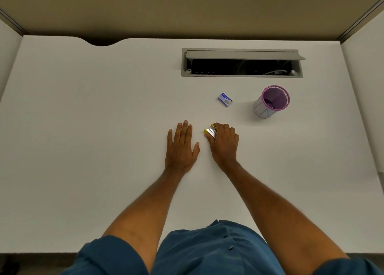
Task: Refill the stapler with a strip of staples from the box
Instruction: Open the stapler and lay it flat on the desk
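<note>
The right hand curls its fingers around the small, stiff, light stapler on the bench, best gripped along its sides, while the left hand lies flat with fingers straight, and the light cardboard staple box sits farther off.

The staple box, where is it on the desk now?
In the head view, the staple box lies on the white desk, beyond the right hand, left of the purple cup.

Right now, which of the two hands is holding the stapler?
The right hand, fingers curled round the yellow and silver stapler. The left hand lies flat and empty on the desk.
</note>
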Action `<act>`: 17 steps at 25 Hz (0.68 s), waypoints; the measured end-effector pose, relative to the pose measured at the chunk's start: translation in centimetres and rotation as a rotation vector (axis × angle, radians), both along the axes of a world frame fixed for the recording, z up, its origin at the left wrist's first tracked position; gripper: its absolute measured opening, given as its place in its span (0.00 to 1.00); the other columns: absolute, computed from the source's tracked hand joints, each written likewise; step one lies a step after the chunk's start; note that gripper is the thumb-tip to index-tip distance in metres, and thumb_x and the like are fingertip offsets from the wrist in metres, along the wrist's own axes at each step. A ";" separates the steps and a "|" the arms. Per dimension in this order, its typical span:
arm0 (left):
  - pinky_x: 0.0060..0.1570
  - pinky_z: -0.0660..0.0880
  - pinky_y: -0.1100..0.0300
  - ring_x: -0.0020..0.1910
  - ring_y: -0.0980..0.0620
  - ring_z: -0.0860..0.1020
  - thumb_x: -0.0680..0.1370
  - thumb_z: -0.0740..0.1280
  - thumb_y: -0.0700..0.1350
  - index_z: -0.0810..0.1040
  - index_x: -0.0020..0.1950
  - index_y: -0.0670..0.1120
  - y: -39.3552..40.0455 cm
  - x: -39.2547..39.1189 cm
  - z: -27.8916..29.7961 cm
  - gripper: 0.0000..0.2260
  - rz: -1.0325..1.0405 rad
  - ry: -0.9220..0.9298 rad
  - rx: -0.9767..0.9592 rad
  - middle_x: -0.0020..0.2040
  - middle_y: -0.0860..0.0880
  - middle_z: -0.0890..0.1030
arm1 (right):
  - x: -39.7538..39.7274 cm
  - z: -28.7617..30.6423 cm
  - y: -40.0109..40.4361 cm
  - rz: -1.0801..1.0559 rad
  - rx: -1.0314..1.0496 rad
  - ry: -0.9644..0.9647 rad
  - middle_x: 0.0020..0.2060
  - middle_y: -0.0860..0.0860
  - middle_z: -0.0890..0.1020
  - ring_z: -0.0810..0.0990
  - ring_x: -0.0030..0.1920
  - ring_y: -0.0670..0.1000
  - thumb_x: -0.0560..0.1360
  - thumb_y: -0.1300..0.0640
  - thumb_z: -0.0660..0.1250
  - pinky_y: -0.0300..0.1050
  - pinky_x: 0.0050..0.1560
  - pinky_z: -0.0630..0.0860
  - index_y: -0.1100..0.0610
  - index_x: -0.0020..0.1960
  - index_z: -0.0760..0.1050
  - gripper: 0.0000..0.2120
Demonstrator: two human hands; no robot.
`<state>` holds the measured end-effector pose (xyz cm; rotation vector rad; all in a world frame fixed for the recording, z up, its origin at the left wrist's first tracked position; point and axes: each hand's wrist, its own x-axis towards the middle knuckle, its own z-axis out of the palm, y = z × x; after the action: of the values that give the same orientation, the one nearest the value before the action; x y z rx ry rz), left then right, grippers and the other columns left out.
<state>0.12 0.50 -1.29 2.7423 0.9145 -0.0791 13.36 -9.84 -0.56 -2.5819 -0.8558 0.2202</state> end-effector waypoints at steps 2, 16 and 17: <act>0.80 0.49 0.42 0.83 0.46 0.50 0.83 0.53 0.57 0.53 0.83 0.44 0.0 0.0 0.0 0.30 0.008 -0.002 -0.001 0.84 0.45 0.53 | 0.0 0.5 0.3 -0.065 0.060 0.148 0.57 0.51 0.78 0.74 0.57 0.53 0.82 0.44 0.63 0.48 0.57 0.71 0.53 0.65 0.73 0.17; 0.80 0.49 0.41 0.83 0.45 0.52 0.84 0.54 0.56 0.55 0.82 0.44 -0.1 -0.1 -0.4 0.30 0.008 -0.045 -0.001 0.83 0.44 0.54 | -2.2 15.6 -5.4 -0.243 1.159 1.845 0.40 0.49 0.80 0.74 0.31 0.46 0.81 0.39 0.59 0.38 0.31 0.72 0.55 0.50 0.79 0.21; 0.80 0.49 0.41 0.83 0.45 0.52 0.84 0.54 0.56 0.55 0.82 0.44 -0.1 -0.1 -0.4 0.30 0.007 -0.044 -0.001 0.83 0.44 0.54 | -2.4 16.2 -5.6 -0.208 1.195 1.881 0.39 0.48 0.80 0.74 0.31 0.45 0.80 0.39 0.59 0.38 0.31 0.71 0.55 0.50 0.78 0.20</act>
<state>0.04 0.40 -1.73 2.7281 0.9124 -0.0184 10.94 -15.46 15.67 -0.5890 0.1306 1.2350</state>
